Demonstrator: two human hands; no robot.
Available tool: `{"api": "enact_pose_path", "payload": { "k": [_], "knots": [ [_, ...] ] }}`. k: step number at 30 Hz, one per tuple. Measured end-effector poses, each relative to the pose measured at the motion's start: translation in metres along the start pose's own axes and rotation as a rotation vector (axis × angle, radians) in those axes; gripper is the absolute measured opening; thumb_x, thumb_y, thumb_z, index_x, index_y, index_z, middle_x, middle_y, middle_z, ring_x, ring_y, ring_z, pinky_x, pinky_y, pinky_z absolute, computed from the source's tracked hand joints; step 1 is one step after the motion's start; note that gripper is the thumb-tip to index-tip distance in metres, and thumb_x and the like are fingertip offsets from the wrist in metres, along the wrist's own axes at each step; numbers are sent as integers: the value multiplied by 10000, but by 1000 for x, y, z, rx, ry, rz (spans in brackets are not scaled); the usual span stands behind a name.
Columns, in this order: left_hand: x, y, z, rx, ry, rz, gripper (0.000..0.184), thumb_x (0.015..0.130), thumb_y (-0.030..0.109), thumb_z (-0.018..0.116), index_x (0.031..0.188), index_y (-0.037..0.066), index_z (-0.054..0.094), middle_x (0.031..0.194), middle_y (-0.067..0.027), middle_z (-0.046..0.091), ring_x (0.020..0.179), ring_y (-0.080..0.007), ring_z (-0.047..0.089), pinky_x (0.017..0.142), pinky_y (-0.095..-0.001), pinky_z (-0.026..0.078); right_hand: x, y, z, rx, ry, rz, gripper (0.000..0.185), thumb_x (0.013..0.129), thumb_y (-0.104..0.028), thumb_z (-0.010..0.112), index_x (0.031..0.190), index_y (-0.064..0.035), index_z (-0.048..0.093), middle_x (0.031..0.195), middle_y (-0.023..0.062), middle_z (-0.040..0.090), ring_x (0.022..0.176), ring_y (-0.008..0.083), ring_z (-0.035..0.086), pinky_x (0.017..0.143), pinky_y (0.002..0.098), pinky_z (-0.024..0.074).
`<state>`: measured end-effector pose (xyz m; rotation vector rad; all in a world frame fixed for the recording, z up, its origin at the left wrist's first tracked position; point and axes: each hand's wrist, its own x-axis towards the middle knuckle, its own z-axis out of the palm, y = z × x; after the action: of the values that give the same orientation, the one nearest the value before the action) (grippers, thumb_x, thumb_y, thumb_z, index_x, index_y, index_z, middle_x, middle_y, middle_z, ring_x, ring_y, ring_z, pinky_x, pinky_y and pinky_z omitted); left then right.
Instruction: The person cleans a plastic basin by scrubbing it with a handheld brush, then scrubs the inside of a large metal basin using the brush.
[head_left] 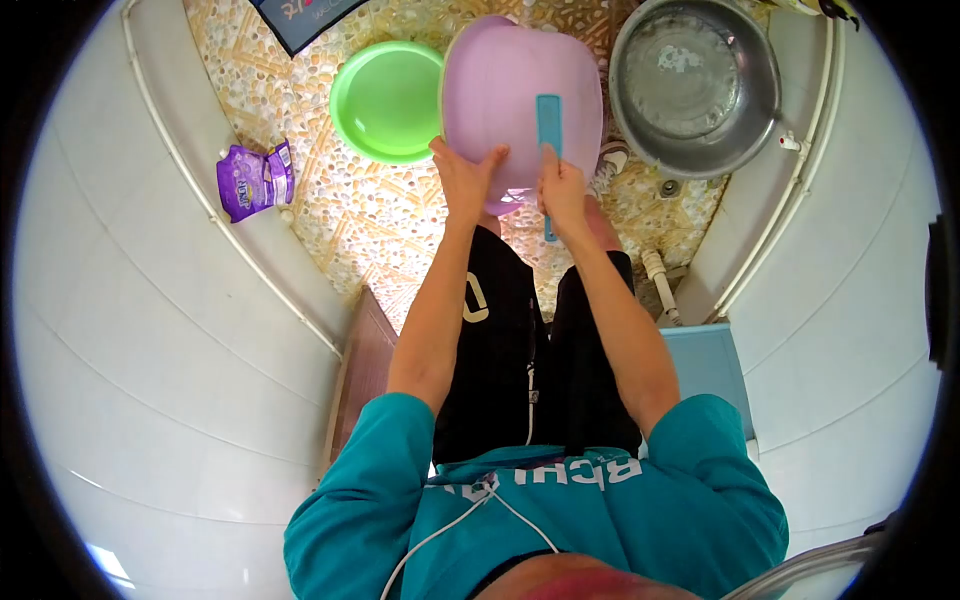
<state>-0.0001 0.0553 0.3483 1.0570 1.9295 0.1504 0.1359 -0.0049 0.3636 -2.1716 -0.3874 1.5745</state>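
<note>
A pink plastic basin (480, 85) is tilted up in front of my knees, its outer surface facing me. At its lower left edge my left hand (465, 178) grips the rim, with the thumb spread toward the middle. My right hand (562, 195) is closed around the handle of a blue scrubbing brush (549, 112). The flat head of the brush lies against the basin's surface, and any bristles are hidden beneath it. The handle end sticks out below my fist.
A green basin (388, 100) sits on the pebble-patterned floor at left, and a large metal basin (640, 130) holding water at right. A purple packet (255, 182) lies by the left wall. White pipes (775, 225) run along the right wall, near a floor drain (669, 188).
</note>
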Motion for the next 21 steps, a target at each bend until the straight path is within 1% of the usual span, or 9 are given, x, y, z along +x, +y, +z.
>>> {"api": "enact_pose_path", "payload": {
  "k": [1,4,9,11,12,14,17,19,21],
  "knots": [
    [6,-2,0,-46,-7,20,953,654,347,869,1279,-71,284,1177,-338,454,1100,-463,515,929,-492,460,0,-9,2,42,-3,87,578,976,-418,480,668,60,585,530,193,543,496,276,567,520,453,405],
    [2,5,-3,-48,-16,25,939,649,332,873,1269,-76,297,1146,-338,468,1088,-463,518,922,-490,461,-35,56,13,-72,-24,12,588,980,-424,468,662,58,580,541,208,550,505,299,574,530,477,393],
    [-3,21,5,45,-65,72,928,644,319,871,1266,-74,304,1134,-351,482,1054,-478,523,901,-498,459,6,15,-3,-187,32,-89,609,992,-431,438,675,66,590,547,213,548,539,323,585,553,482,400],
    [-5,18,5,7,-65,50,926,646,316,869,1272,-66,304,1140,-350,482,1057,-477,521,901,-499,455,5,-11,0,70,12,147,603,991,-427,436,683,65,599,558,215,553,539,343,574,557,487,402],
    [-3,20,5,-31,-58,43,923,649,313,868,1278,-58,303,1147,-349,481,1059,-477,519,901,-501,452,-7,10,6,71,13,145,603,991,-427,436,683,65,599,558,215,553,539,343,574,557,487,402],
    [-3,13,13,-2,-34,52,919,654,307,865,1283,-54,301,1144,-346,484,1059,-478,518,900,-501,452,-33,71,23,-121,61,-111,610,990,-434,445,659,58,590,524,188,531,488,308,546,521,470,404],
    [-7,13,11,25,-17,80,897,670,285,855,1288,-50,298,1144,-342,486,1052,-479,521,898,-501,452,-11,40,3,-233,64,-113,620,983,-447,466,651,62,583,511,178,520,477,277,531,516,455,406],
    [-3,14,11,17,-21,110,881,680,270,849,1289,-49,298,1147,-340,485,1045,-479,525,898,-500,452,10,0,-6,-112,38,-16,631,976,-465,479,659,69,589,522,193,525,490,292,540,526,456,404],
    [0,9,10,46,-7,154,801,750,285,802,1299,-31,313,1083,-309,531,1029,-435,556,908,-488,446,14,-6,-3,190,-51,205,631,972,-466,484,673,78,598,556,223,546,529,318,562,552,463,410]
  ]
}}
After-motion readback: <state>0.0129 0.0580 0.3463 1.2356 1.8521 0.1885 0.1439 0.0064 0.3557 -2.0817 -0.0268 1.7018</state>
